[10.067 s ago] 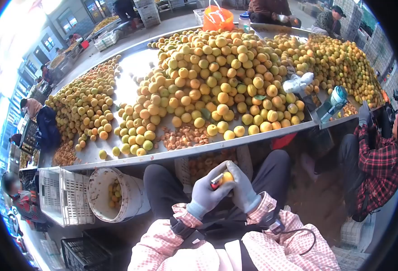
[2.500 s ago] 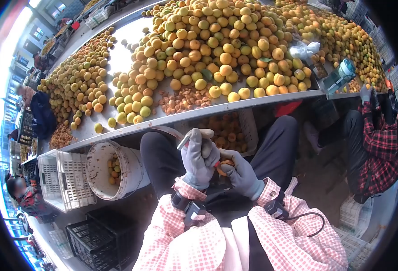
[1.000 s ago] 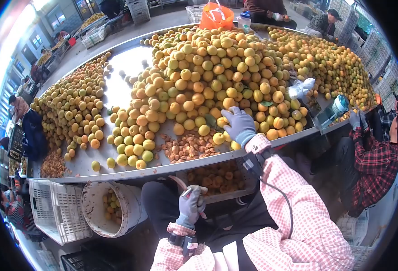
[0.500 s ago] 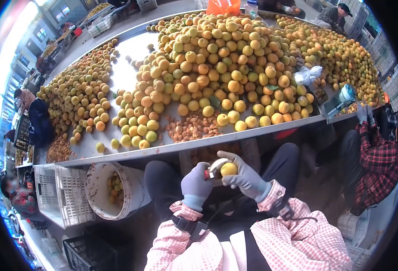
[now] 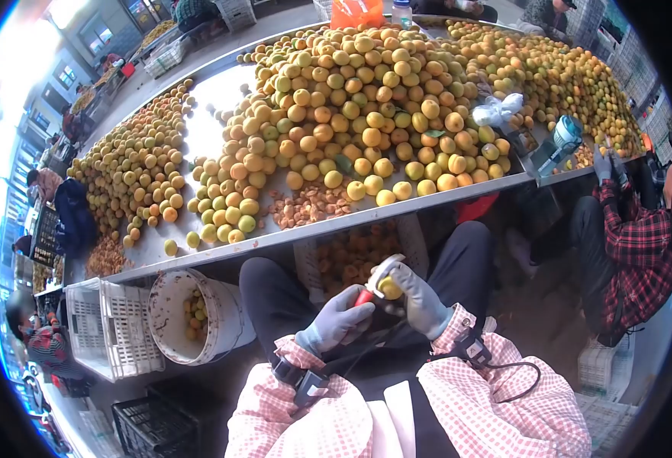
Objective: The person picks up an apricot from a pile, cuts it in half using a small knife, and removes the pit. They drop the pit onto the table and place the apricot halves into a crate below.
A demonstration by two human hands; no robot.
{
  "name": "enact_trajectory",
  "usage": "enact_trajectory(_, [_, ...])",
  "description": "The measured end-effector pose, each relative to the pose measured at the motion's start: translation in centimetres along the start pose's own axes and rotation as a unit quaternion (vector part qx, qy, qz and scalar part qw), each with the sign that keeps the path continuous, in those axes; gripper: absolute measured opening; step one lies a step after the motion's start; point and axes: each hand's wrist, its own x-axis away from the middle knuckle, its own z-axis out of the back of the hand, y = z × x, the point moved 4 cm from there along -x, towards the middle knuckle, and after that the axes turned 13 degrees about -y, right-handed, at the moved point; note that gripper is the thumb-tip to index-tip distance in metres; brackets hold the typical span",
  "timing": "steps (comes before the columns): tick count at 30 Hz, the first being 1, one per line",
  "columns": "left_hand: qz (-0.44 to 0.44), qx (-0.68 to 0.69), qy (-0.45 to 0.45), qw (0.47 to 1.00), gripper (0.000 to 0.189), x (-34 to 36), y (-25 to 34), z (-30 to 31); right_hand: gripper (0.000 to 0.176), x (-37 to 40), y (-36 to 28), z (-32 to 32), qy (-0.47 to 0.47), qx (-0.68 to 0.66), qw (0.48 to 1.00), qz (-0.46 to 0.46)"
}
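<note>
My gloved left hand [image 5: 340,319] is closed round the red handle of a small tool [image 5: 365,297]. The tool's curved metal head lies against a yellow-orange fruit [image 5: 390,288], which my gloved right hand [image 5: 421,301] holds, its fingers wrapped round it. Both hands are above my lap, close together. Beneath and beyond them, a light crate [image 5: 310,281] holds orange fruit pieces. On the metal table [image 5: 275,243] lies a big heap of whole fruits [image 5: 351,99], with a small pile of brownish pits or scraps [image 5: 309,208] near its front edge.
A white bucket [image 5: 233,324] with some fruit stands left of my legs, beside white crates [image 5: 131,328]. A black crate [image 5: 149,431] is below. A co-worker in a checked shirt [image 5: 639,256] sits at the right. A blue-lidded cup [image 5: 566,136] rests near the table edge.
The view has shifted. The tool's head and the fruit have turned between my hands, and my right hand's fingers have closed further round the fruit. More of the crate below now shows.
</note>
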Motion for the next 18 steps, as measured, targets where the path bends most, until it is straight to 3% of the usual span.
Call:
enact_trajectory(3, [-0.073, -0.014, 0.061, 0.995, 0.022, 0.2, 0.4, -0.2, 0.046, 0.8, -0.8, -0.3, -0.072, -0.028, 0.995, 0.056])
enact_trajectory(4, [-0.139, -0.146, 0.103, 0.974, 0.022, 0.2, 0.4, 0.2, 0.045, 1.0, -0.8, 0.2, -0.08, 0.006, 0.995, 0.06])
enact_trajectory(5, [-0.202, -0.274, 0.142, 0.93, 0.023, 0.5, 1.3, -0.4, 0.045, 1.2, -0.6, 0.2, -0.08, 0.006, 0.995, 0.059])
enact_trajectory(6, [-0.206, -0.392, 0.187, 0.877, 0.025, 1.1, 2.1, -1.6, 0.045, 1.4, -0.6, 0.2, -0.076, 0.026, 0.994, 0.073])
enact_trajectory(7, [-0.206, -0.39, 0.188, 0.877, 0.025, 1.0, 2.1, -1.9, 0.046, 1.5, -0.7, 0.2, -0.072, 0.046, 0.993, 0.087])
enact_trajectory(9, [-0.237, -0.567, 0.233, 0.754, 0.027, 1.1, 2.5, -3.1, 0.044, 1.9, -1.3, -1.0, -0.117, 0.068, 0.986, 0.094])
enact_trajectory(11, [-0.22, -0.58, 0.243, 0.746, 0.028, 1.2, 2.5, -3.3, 0.042, 2.1, -0.3, -1.5, -0.017, -0.017, 0.997, 0.079])
enact_trajectory(16, [-0.2, -0.644, 0.282, 0.682, 0.029, 1.8, 2.5, -3.4, 0.04, 2.7, -0.7, -3.1, -0.078, -0.029, 0.99, 0.116])
enact_trajectory(18, [-0.196, -0.636, 0.288, 0.689, 0.03, 1.8, 1.9, -3.1, 0.041, 2.6, -0.5, -3.2, -0.088, -0.013, 0.989, 0.117])
